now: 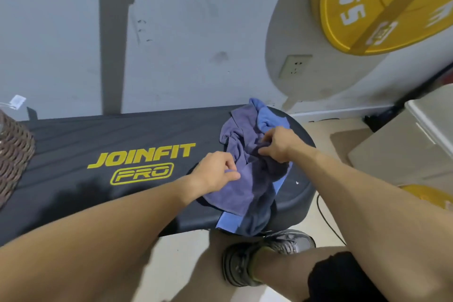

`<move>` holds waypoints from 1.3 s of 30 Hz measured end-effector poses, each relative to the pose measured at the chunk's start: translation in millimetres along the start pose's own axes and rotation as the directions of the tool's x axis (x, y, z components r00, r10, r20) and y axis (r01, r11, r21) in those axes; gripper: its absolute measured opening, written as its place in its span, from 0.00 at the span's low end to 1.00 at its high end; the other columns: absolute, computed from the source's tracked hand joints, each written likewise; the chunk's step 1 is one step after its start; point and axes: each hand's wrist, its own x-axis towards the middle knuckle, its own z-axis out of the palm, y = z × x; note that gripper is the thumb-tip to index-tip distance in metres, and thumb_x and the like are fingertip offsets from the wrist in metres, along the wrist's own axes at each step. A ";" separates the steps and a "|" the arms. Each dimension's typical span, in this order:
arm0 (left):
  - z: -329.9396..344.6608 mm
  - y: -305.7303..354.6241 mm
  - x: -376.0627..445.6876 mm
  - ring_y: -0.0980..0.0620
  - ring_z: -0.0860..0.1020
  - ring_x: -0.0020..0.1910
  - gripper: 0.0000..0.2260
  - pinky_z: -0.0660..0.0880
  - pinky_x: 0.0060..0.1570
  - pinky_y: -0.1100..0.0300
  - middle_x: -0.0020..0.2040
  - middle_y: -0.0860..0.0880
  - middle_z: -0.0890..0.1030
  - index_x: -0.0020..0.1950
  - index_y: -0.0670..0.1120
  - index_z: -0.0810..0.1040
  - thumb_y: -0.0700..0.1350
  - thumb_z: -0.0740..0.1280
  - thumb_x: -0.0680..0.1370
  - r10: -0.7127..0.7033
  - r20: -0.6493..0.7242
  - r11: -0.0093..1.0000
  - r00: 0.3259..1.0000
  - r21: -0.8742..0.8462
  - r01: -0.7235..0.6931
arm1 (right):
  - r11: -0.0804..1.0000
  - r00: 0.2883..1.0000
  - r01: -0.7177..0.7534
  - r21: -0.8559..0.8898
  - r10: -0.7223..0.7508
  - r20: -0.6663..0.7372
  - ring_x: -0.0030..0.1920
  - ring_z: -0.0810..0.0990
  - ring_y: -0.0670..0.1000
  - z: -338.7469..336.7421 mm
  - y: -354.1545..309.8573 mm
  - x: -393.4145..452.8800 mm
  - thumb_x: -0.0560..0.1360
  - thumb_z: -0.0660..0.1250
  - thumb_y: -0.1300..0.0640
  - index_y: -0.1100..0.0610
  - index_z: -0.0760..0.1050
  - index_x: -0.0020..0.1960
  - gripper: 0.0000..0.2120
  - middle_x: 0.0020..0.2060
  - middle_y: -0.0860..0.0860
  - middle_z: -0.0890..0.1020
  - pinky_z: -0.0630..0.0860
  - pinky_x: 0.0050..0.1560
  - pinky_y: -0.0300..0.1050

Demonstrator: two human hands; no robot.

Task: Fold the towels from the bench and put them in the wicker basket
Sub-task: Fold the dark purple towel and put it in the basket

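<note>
A crumpled purple-grey towel (241,186) lies on the right end of the black bench (103,149), on top of a light blue towel (266,115) that shows at the back and at the front edge. My left hand (215,171) pinches the purple towel's near left edge. My right hand (278,143) grips a bunched fold in the towel's middle. The wicker basket (13,154) stands at the bench's far left, only partly in view.
A yellow weight plate (382,5) hangs at the upper right by the wall. A beige box (404,142) sits on the floor to the right. My shoe (267,255) and knee are below the bench's front edge. A black cable (326,218) runs on the floor.
</note>
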 end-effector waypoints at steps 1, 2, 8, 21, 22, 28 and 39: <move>-11.2 -2.4 -2.0 0.59 0.76 0.35 0.06 0.72 0.38 0.61 0.34 0.56 0.79 0.40 0.50 0.80 0.48 0.75 0.73 0.005 -0.008 1.000 1.000 -0.029 -0.005 | 1.000 1.000 0.027 0.002 -0.027 0.011 0.40 0.79 0.54 -9.0 -11.3 -0.8 0.75 0.71 0.51 0.59 0.80 0.55 0.14 0.41 0.54 0.80 0.75 0.40 0.44; -24.2 -5.2 -5.0 0.61 0.75 0.33 0.06 0.70 0.37 0.63 0.34 0.55 0.79 0.40 0.51 0.80 0.48 0.75 0.73 0.016 -0.018 0.999 1.000 -0.044 -0.017 | 0.998 0.998 0.063 0.016 -0.064 0.006 0.34 0.77 0.52 -18.6 -23.3 -2.7 0.75 0.70 0.51 0.58 0.81 0.55 0.13 0.38 0.53 0.79 0.75 0.36 0.42; -126.5 -26.0 -42.2 0.53 0.78 0.35 0.06 0.74 0.40 0.56 0.37 0.48 0.83 0.41 0.47 0.78 0.45 0.73 0.75 0.019 -0.105 1.000 0.994 -0.020 -0.021 | 0.934 0.931 0.348 0.085 -0.334 -0.146 0.32 0.77 0.46 -53.5 -102.0 -22.7 0.77 0.69 0.50 0.54 0.82 0.53 0.10 0.37 0.50 0.83 0.70 0.37 0.38; -255.6 -116.3 -127.8 0.60 0.78 0.33 0.08 0.73 0.36 0.68 0.34 0.60 0.82 0.46 0.56 0.78 0.43 0.73 0.74 -0.019 0.097 0.950 0.995 0.311 -0.012 | 0.813 0.817 0.529 0.242 -0.566 0.114 0.25 0.83 0.49 -21.3 -173.9 -51.5 0.80 0.66 0.53 0.55 0.75 0.46 0.06 0.32 0.47 0.83 0.71 0.29 0.32; -259.1 -120.3 -126.3 0.60 0.78 0.34 0.07 0.74 0.36 0.66 0.34 0.60 0.82 0.45 0.56 0.78 0.45 0.73 0.74 -0.033 0.099 0.943 0.995 0.333 -0.002 | 0.838 0.831 0.514 0.185 -0.540 0.135 0.25 0.83 0.49 -21.0 -172.5 -47.8 0.80 0.65 0.53 0.54 0.75 0.46 0.06 0.34 0.47 0.84 0.73 0.31 0.34; -269.8 -145.6 -115.9 0.63 0.77 0.38 0.05 0.70 0.37 0.71 0.37 0.64 0.80 0.43 0.55 0.79 0.45 0.72 0.73 -0.128 0.107 0.894 0.986 0.442 0.068 | 0.959 0.874 0.281 0.032 -0.270 0.404 0.41 0.85 0.59 -23.9 -156.7 -21.3 0.76 0.69 0.54 0.51 0.78 0.38 0.08 0.35 0.49 0.80 0.83 0.43 0.49; -214.7 -78.8 -120.6 0.72 0.72 0.57 0.28 0.66 0.54 0.79 0.58 0.68 0.75 0.65 0.56 0.72 0.55 0.77 0.68 0.209 -0.037 0.971 0.977 0.129 -0.202 | 0.742 0.764 0.503 0.444 -0.621 0.173 0.41 0.83 0.51 -3.4 -207.1 -36.5 0.74 0.74 0.61 0.56 0.82 0.47 0.04 0.42 0.52 0.86 0.80 0.47 0.44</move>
